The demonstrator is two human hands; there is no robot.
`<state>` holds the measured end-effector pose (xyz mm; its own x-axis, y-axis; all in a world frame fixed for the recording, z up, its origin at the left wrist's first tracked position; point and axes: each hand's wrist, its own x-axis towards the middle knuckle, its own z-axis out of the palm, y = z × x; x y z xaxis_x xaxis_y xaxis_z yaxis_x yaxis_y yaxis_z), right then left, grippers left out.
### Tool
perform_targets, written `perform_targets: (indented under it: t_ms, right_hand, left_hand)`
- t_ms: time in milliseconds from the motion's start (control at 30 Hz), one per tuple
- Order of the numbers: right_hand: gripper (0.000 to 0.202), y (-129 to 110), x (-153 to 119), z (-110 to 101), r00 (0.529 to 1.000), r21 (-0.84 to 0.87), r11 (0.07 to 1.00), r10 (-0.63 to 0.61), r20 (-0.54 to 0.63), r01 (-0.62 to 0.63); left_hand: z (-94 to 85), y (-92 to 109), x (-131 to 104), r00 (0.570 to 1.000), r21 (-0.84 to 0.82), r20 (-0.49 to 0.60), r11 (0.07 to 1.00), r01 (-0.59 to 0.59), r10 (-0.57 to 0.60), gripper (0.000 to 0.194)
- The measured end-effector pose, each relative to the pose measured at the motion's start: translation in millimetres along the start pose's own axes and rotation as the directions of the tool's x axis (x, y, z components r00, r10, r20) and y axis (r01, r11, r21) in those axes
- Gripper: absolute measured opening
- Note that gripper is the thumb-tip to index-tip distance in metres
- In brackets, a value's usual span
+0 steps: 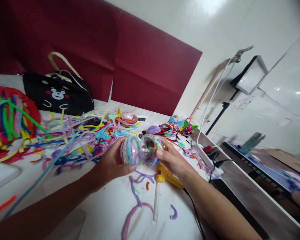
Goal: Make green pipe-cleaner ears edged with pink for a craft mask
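Observation:
My left hand is closed around a clear half-ball wrapped in pastel pipe cleaners. In my right hand is a second clear half-ball, its hollow side facing left and pipe cleaner colours showing through. The two halves meet or nearly meet at their rims; I cannot tell if they touch. Just below them lies a yellow glue gun with a clear glue stick beside or in it. Purple and pink pipe cleaners lie on the white table in front.
Loose pipe cleaners cover the table's left and middle. A red bag of pipe cleaners and a black bag stand behind. Finished-looking fuzzy figures sit at the back right. The glue gun's black cord runs under my right forearm.

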<state>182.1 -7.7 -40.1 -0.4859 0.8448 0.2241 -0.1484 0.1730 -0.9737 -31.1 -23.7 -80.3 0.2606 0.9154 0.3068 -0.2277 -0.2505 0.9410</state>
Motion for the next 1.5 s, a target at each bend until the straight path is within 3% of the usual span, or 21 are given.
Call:
perform_targets:
  t_ms: [167, 300, 500, 700, 867, 1067, 1333, 1500]
  right_hand:
    - [0.057, -8.5, -6.8, 8.4, 0.995, -0.349, 0.936, -0.076, -0.058, 0.051]
    - [0.07, -6.2, -9.3, 8.9, 0.988, -0.551, 0.829, -0.145, -0.046, 0.096]
    - [0.072, -9.6, -10.5, 10.2, 0.976, -0.711, 0.683, -0.219, 0.018, 0.166]
    - [0.074, -9.0, -10.0, 10.7, 0.97, -0.771, 0.602, -0.228, 0.084, 0.208]
    - [0.072, -8.1, -9.5, 10.2, 0.965, -0.773, 0.592, -0.243, 0.097, 0.227]
    - [0.072, -8.1, -9.4, 10.0, 0.963, -0.782, 0.577, -0.246, 0.108, 0.235]
    - [0.074, -7.5, -9.5, 9.0, 0.957, -0.785, 0.56, -0.25, 0.145, 0.266]
    - [0.074, -8.5, -10.3, 9.4, 0.955, -0.774, 0.573, -0.26, 0.143, 0.271]
  left_hand:
    - [-1.4, -1.4, -0.1, 0.999, 0.14, 0.002, 0.989, -0.038, 0.038, 0.078]
    - [1.2, 0.6, -0.9, 0.999, 0.136, 0.032, 0.99, -0.022, 0.018, 0.077]
    - [4.9, 1.2, -1.2, 1.0, 0.074, 0.015, 0.997, -0.01, 0.009, 0.073]
    - [8.4, 0.5, -3.0, 0.997, 0.03, 0.069, 0.999, 0.026, -0.028, 0.069]
    - [11.7, 0.5, -4.0, 1.0, 0.008, 0.012, 1.0, 0.024, -0.024, 0.071]
    - [11.3, 2.2, -3.5, 1.0, 0.077, 0.01, 0.997, -0.014, 0.013, 0.074]
    - [11.4, 2.2, -4.0, 0.999, 0.009, 0.013, 0.999, 0.038, -0.038, 0.078]
    - [10.9, 1.6, -4.3, 1.0, 0.022, 0.017, 1.0, 0.007, -0.007, 0.078]
